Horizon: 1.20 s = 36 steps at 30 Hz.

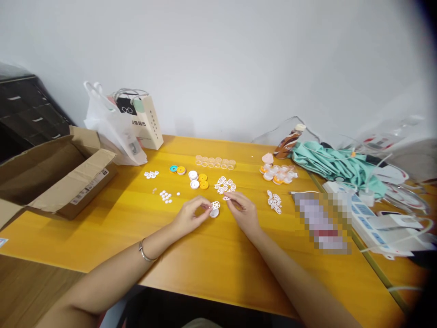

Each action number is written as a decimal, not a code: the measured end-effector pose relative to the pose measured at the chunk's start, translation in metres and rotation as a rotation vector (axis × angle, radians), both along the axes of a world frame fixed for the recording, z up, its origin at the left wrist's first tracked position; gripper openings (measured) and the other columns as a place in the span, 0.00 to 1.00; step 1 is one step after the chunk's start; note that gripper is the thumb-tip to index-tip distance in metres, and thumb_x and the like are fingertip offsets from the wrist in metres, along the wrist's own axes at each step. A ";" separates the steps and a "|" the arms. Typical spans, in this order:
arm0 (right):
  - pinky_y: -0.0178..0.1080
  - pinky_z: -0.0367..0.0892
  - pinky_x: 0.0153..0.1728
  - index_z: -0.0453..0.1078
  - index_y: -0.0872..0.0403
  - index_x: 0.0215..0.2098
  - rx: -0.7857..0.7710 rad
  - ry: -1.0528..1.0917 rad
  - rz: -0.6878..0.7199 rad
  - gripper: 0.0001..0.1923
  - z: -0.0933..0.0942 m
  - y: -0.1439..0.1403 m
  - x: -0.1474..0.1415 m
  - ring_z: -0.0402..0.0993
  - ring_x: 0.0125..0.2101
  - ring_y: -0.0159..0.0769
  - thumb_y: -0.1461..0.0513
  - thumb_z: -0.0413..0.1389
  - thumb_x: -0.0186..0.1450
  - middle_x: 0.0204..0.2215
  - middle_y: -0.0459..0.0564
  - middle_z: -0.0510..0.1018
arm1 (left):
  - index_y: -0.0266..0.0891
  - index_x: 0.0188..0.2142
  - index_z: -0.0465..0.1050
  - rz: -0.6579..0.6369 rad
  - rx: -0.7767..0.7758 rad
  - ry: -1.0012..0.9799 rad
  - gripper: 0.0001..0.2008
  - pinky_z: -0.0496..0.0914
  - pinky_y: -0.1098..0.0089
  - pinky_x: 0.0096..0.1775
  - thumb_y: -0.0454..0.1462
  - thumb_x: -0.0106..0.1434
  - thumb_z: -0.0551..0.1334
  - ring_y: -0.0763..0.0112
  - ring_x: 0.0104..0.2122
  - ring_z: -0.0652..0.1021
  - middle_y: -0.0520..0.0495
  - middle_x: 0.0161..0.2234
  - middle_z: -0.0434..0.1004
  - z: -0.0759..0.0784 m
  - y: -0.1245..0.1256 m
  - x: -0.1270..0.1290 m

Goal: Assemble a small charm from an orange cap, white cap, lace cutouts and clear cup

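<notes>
We see two bare hands meeting over a yellow wooden counter (211, 269). The left hand (188, 217), a bangle on its wrist, pinches a small white lattice disc (215, 206) between its fingertips, just above a small white cap (214, 212) resting on the counter. The right hand (243, 210) pinches another tiny white lattice piece (226, 198) close beside it.

Just beyond the hands lies a cluster of white lattice discs (225, 185), and another such cluster (274, 201) lies to the right. Farther back sit white and yellow round caps (198, 179), a blue ring and a yellow ring (177, 169), a row of clear little cups (215, 161), and scattered white buttons (165, 196).

At the left an open cardboard box (64, 177) lies on the counter; we cannot see inside it. Behind it stand a white plastic bag (112, 132) and a paper carrier bag (146, 120), contents hidden. To the right are a pile of pink and orange pieces (278, 173), a brown bottle (288, 141), a folded teal umbrella (334, 166) and a white power strip (375, 218).
</notes>
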State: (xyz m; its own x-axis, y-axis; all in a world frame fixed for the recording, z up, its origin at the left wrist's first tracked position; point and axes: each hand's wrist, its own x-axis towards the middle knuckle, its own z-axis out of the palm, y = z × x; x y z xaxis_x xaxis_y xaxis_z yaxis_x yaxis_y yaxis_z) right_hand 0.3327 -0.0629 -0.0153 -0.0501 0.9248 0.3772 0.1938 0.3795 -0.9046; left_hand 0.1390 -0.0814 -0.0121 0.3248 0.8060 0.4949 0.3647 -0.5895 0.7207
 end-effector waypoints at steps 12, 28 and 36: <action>0.29 0.63 0.17 0.71 0.54 0.28 -0.394 0.226 0.109 0.08 -0.001 0.011 0.009 0.69 0.15 0.26 0.58 0.54 0.56 0.16 0.41 0.72 | 0.37 0.34 0.69 -0.007 0.003 0.017 0.05 0.69 0.71 0.36 0.35 0.61 0.56 0.72 0.31 0.74 0.47 0.31 0.74 0.000 0.001 0.000; 0.35 0.71 0.47 0.71 0.58 0.31 -0.790 0.807 0.277 0.05 0.000 0.021 0.022 0.73 0.45 0.39 0.66 0.55 0.56 0.38 0.56 0.76 | 0.37 0.35 0.69 -0.003 -0.006 0.025 0.05 0.70 0.70 0.37 0.34 0.60 0.56 0.72 0.32 0.74 0.47 0.31 0.74 -0.003 0.003 -0.003; 0.26 0.67 0.48 0.73 0.57 0.37 -0.716 0.777 0.293 0.15 0.009 0.017 0.021 0.68 0.50 0.34 0.74 0.56 0.52 0.44 0.52 0.76 | 0.37 0.35 0.68 -0.006 -0.004 0.032 0.04 0.69 0.70 0.37 0.34 0.61 0.56 0.72 0.32 0.74 0.47 0.31 0.73 -0.001 0.002 -0.003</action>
